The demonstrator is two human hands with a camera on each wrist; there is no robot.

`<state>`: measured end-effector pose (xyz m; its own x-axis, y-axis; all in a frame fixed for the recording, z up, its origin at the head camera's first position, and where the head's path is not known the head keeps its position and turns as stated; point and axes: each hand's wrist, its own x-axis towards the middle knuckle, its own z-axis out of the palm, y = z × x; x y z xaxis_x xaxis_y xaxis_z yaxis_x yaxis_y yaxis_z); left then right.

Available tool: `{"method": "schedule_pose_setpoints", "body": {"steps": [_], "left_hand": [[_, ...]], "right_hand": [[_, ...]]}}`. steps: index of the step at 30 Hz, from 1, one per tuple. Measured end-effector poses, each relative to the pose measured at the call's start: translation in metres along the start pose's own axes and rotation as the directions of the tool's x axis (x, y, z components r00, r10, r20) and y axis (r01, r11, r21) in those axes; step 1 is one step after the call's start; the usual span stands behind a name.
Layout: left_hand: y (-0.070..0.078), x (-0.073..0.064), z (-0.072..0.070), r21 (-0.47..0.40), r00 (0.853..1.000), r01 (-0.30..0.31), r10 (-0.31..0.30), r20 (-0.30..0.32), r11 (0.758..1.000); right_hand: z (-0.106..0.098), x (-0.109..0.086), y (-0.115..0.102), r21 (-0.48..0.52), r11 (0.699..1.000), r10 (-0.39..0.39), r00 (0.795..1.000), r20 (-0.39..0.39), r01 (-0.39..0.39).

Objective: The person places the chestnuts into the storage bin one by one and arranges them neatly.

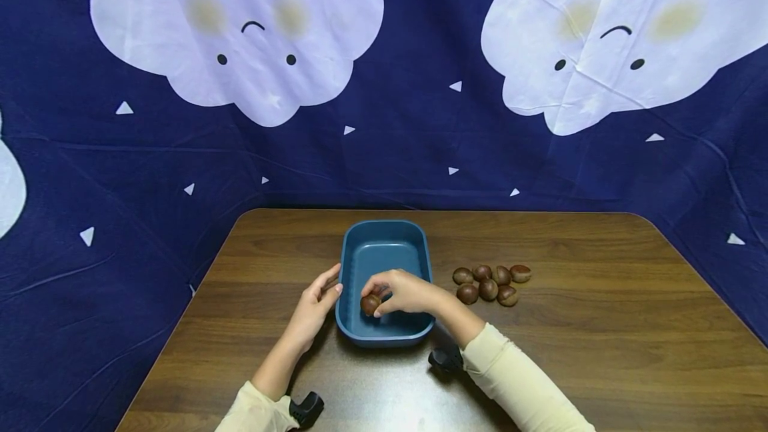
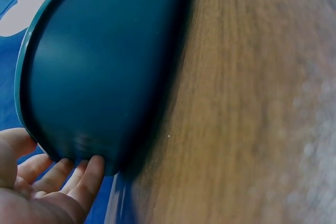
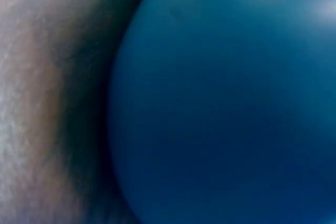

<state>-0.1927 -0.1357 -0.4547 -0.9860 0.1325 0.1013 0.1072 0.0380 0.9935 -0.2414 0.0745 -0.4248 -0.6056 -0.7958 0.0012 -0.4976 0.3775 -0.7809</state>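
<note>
A blue rectangular tray stands on the wooden table. Over its near left part, my right hand pinches a brown chestnut between thumb and fingers, inside the walls. My left hand lies along the tray's left side, thumb at the rim. In the left wrist view the fingers of that hand rest fairly straight against the outer wall. Only the tray's outer side fills the right wrist view, where the right hand and chestnut are hidden.
To the right of the tray, several chestnuts lie in a loose cluster on the table. A dark blue cloth with white clouds hangs behind the table's far edge. Black wrist devices sit at both cuffs.
</note>
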Motion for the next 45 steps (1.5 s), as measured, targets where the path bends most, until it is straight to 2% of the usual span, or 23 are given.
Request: {"method": "schedule_pose_setpoints", "body": {"steps": [5, 11, 21, 26, 38, 42, 45], "left_hand": [[-0.002, -0.001, 0.000, 0.010, 1.000, 0.017, -0.017, -0.006, 1.000], [-0.002, -0.002, 0.000, 0.008, 1.000, 0.022, -0.022, -0.007, 1.000], [-0.001, 0.000, -0.001, 0.020, 1.000, 0.017, -0.017, -0.002, 1.000], [-0.001, 0.000, -0.001, 0.014, 1.000, 0.016, -0.016, -0.005, 1.000], [0.000, 0.000, -0.001, 0.008, 1.000, 0.017, -0.017, -0.003, 1.000], [0.000, 0.000, 0.000, 0.005, 1.000, 0.018, -0.018, -0.001, 1.000], [0.001, 0.000, 0.000, 0.005, 1.000, 0.021, -0.021, -0.002, 1.000]], "right_hand": [[0.007, 0.001, -0.001, -0.004, 0.999, 0.034, 0.997, 0.065, -0.034], [0.014, 0.002, -0.001, -0.076, 0.997, 0.043, 0.992, 0.116, -0.034], [0.013, 0.003, -0.003, -0.175, 0.982, 0.086, 0.990, 0.116, -0.065], [0.011, 0.004, -0.004, -0.164, 0.985, 0.075, 0.992, 0.106, -0.057], [0.001, 0.000, -0.006, -0.063, 0.997, -0.036, 0.999, -0.036, 0.034], [-0.005, -0.005, -0.005, -0.032, 0.995, -0.096, 0.989, -0.114, 0.092], [-0.010, -0.011, -0.004, -0.027, 0.991, -0.133, 0.974, -0.183, 0.131]]}}
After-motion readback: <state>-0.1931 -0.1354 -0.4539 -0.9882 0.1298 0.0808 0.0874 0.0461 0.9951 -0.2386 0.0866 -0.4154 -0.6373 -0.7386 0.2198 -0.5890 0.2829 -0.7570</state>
